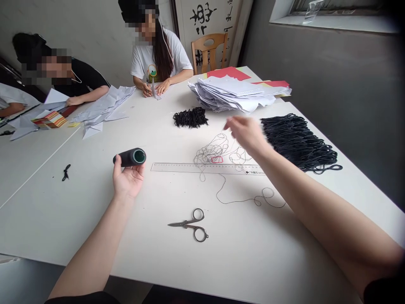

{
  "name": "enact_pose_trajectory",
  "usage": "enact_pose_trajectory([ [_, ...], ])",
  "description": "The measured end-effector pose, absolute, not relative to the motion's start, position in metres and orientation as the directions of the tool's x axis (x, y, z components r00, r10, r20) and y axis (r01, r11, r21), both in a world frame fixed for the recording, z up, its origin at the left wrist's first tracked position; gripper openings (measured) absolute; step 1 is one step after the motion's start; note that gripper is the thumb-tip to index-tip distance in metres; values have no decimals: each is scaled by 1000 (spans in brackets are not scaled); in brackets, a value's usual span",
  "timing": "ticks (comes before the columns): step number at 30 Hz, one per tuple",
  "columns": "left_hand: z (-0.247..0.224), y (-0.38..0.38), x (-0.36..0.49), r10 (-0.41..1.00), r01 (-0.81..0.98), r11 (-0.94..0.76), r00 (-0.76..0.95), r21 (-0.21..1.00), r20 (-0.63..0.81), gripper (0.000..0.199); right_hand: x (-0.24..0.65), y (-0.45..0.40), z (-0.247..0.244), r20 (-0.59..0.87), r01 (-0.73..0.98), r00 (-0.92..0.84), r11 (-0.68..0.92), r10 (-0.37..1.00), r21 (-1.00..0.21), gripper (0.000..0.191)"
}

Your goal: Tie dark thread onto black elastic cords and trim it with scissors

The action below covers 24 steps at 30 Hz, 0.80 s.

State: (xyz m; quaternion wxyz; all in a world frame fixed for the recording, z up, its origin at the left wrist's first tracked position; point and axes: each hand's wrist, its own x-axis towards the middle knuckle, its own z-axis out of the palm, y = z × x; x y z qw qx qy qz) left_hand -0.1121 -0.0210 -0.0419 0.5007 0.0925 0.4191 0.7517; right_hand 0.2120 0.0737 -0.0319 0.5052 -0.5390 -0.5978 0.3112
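Observation:
My left hand (129,179) is wrapped round a spool of black thread (126,157), its hollow green-lined end facing right. In the air over the loose thread, my right hand (248,133) is closed with its fingertips together; motion blurs it, and whatever it may pinch is too fine to make out. Below it, tangled dark thread (211,148) lies in loops across a clear ruler (174,167). Metal scissors (187,224) rest partly spread on the near side of the table. Right of my hand is a large bundle of black looped cords (297,141).
A small bundle of black cords (190,117) and a stack of white paper (234,93) lie farther back on the white table (152,249). A black scrap (66,172) sits at left. People work with paper across the table, near a striped box (49,120).

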Motion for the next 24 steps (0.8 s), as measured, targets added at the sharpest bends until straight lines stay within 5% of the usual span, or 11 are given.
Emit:
enact_pose_trajectory([
  [2,-44,-25,-102,872,-625,-150,-449,766,-196,24,198,60,-33,216,608,-24,186,976,-771,15],
  [4,-47,-30,-92,917,-583,-123,-376,803,-133,21,183,44,-34,146,682,-144,205,979,-702,38],
  [9,-54,-45,-78,977,-511,10,-177,860,-116,40,156,5,-35,-96,308,-633,136,768,-941,66],
  [13,-57,-51,-75,995,-459,51,-53,887,-85,41,143,-14,-44,-53,118,-810,73,584,-990,77],
  [18,-56,-51,-77,994,-471,70,-43,879,-103,43,138,-15,-53,-7,84,-800,101,600,-991,32],
  [24,-52,-43,-83,965,-587,22,-200,809,-171,30,144,-3,-49,51,79,-674,141,737,-987,42],
])
